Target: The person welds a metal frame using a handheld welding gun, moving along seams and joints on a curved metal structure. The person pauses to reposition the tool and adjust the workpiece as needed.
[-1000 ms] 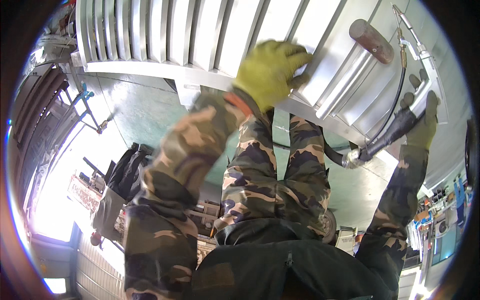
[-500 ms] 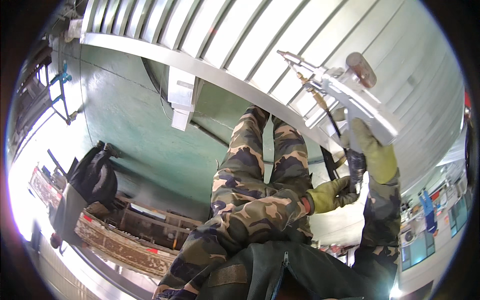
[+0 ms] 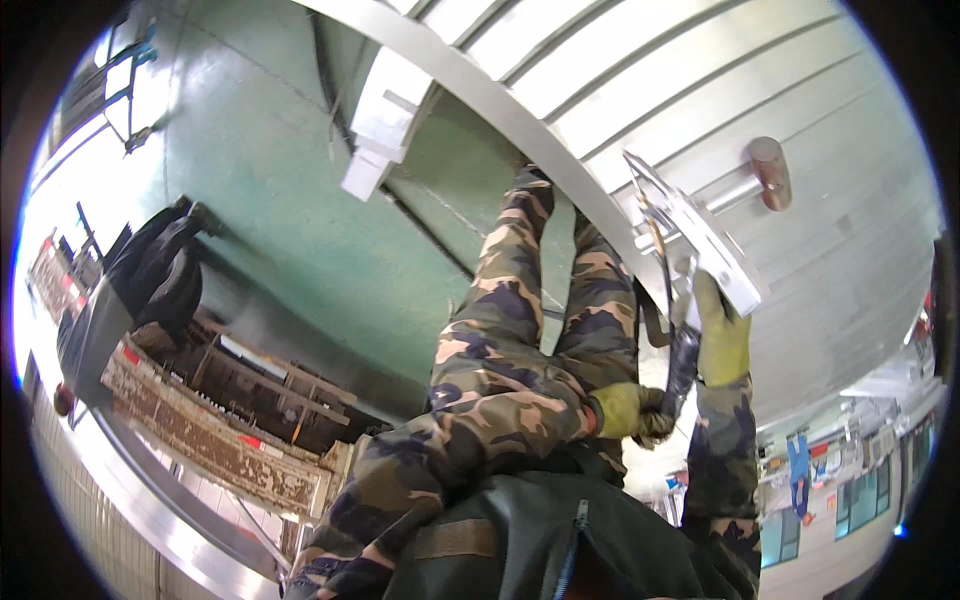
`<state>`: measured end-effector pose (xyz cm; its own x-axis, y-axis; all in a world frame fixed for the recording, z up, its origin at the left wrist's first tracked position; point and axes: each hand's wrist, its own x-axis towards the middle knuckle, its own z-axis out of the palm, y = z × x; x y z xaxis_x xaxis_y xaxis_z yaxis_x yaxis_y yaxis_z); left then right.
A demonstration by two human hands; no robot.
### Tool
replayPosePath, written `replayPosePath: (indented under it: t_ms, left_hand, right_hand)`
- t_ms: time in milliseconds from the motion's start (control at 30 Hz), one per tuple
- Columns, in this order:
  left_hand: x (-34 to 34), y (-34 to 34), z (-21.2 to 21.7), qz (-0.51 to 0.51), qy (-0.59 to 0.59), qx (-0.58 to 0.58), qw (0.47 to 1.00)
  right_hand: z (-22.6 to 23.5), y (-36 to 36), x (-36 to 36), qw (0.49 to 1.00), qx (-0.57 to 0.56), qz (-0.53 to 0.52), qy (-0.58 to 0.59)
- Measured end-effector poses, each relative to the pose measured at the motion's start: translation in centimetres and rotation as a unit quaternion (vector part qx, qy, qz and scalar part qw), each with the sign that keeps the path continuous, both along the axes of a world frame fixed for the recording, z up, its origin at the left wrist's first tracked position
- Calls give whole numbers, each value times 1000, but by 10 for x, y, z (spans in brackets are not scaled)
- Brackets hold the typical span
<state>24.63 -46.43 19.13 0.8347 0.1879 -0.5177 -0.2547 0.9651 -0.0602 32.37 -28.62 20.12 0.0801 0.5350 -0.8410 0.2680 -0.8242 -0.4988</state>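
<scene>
My right hand [image 3: 724, 335], in a yellow-green glove, is closed around the grip of a silver gun-shaped tool [image 3: 712, 245]. The tool has a slim pointed nozzle and small brass-coloured fittings. Beside its body is a brown cylinder [image 3: 769, 174] on a silver rod; whether this belongs to the tool I cannot tell. A black wrapped hose [image 3: 682, 358] runs down from the grip. My left hand [image 3: 624, 412], gloved alike, has its fingers curled around the hose's lower end. Behind the tool spreads a large ribbed silver metal panel [image 3: 690, 75] with a curved edge.
A white bracket-like piece [image 3: 392, 100] stands beyond the panel's edge, near a dark cable [image 3: 335, 95] on the green floor [image 3: 260, 150]. To the left are a person in dark clothes [image 3: 105, 320] and a worn, rusty truck bed [image 3: 190, 405]. Someone in blue [image 3: 799, 470] is far right.
The whole view has shifted. In the picture, both hands have moved slightly left and lower, while the tool's nozzle appears lower and farther right. Each hand keeps its hold.
</scene>
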Motion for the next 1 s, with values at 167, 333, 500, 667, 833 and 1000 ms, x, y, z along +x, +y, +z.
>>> replayPosePath:
  t_ms: [167, 333, 500, 667, 833, 1000]
  left_hand:
    - [0, 0, 25, -196, -15, 178, 964]
    - [27, 23, 55, -123, -68, 150, 979]
    - [33, 43, 50, -35, -41, 74, 996]
    - [28, 25, 32, -88, -35, 17, 995]
    - [36, -17, 9, -247, 171, 358, 884]
    - [55, -47, 10, -457, 200, 332, 801]
  right_hand:
    - [37, -37, 24, 999, 15, -40, 1]
    - [69, -15, 64, 976, 61, 144, -152]
    - [80, 34, 50, 991, 46, -48, -115]
    - [51, 14, 56, 990, 4, -100, -95]
    - [24, -40, 68, 985, 87, -147, 4]
    - [18, -110, 93, 982, 113, -149, 3]
